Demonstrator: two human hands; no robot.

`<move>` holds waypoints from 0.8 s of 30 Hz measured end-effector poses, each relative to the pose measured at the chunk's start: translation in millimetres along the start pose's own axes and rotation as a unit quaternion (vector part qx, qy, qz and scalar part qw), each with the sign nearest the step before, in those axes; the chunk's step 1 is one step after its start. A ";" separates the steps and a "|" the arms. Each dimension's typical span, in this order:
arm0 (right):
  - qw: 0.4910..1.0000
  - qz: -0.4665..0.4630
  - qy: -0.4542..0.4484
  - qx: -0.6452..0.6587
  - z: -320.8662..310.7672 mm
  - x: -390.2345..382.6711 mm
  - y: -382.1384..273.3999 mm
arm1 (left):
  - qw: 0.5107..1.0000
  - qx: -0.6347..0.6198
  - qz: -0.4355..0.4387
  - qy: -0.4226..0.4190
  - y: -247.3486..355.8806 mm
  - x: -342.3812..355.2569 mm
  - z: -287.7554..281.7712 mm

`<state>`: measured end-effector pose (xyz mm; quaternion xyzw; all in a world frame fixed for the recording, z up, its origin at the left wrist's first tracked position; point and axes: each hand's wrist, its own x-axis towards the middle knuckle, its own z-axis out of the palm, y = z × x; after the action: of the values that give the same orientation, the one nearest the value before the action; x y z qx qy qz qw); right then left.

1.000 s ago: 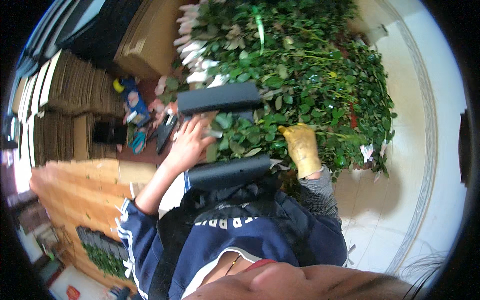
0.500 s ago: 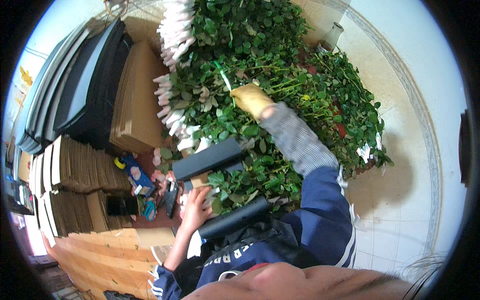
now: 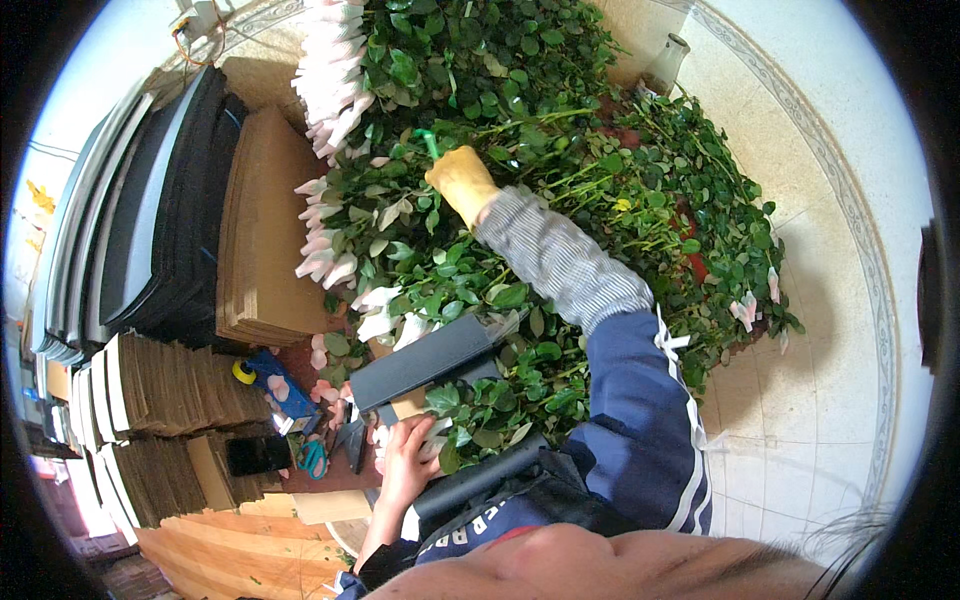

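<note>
My right hand point(image 3: 463, 182), in a yellow glove and grey striped sleeve, is closed round a thin green-and-white stick-like tool point(image 3: 429, 143). It is over a large bed of leafy rose stems point(image 3: 480, 80), whose heads sit in pale sleeves point(image 3: 333, 80) along the left side. My bare left hand point(image 3: 403, 458) is low in the middle, its fingers curled round white-sleeved roses point(image 3: 434, 440) in the near bunch. That bunch lies between two dark padded bars, the far one point(image 3: 425, 360) and the near one point(image 3: 485, 488). The fingers' undersides are hidden.
Stacked cardboard sheets point(image 3: 265, 220) and dark panels point(image 3: 160, 200) stand at the left. Closer are cardboard stacks point(image 3: 165, 385), a phone point(image 3: 258, 455), teal scissors point(image 3: 314, 460), a blue box point(image 3: 285, 390) and loose petals. A glass vase point(image 3: 665, 62) stands at the far right by the wall.
My right hand has moved left and slightly farther away with the stick-like tool. My left hand stays at the near bunch. The whole view has shifted a little.
</note>
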<state>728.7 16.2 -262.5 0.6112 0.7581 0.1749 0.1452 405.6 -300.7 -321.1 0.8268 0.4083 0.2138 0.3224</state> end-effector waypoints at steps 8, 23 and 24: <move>0.997 0.062 -0.013 0.042 68.0 -116.4 -30.1 | 1.000 -0.010 -0.015 -0.004 2.4 2.6 3.8; 0.936 0.085 -0.133 0.314 47.3 -36.4 51.5 | 1.000 0.007 0.026 0.008 -6.2 -0.1 5.2; 0.937 0.074 -0.081 0.331 49.8 -39.6 53.1 | 1.000 0.013 0.023 0.007 -5.0 -0.1 4.1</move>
<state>805.2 -8.0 -283.4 0.6912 0.7115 -0.1257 -0.0174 405.4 -300.0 -327.6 0.8385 0.3939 0.2219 0.3041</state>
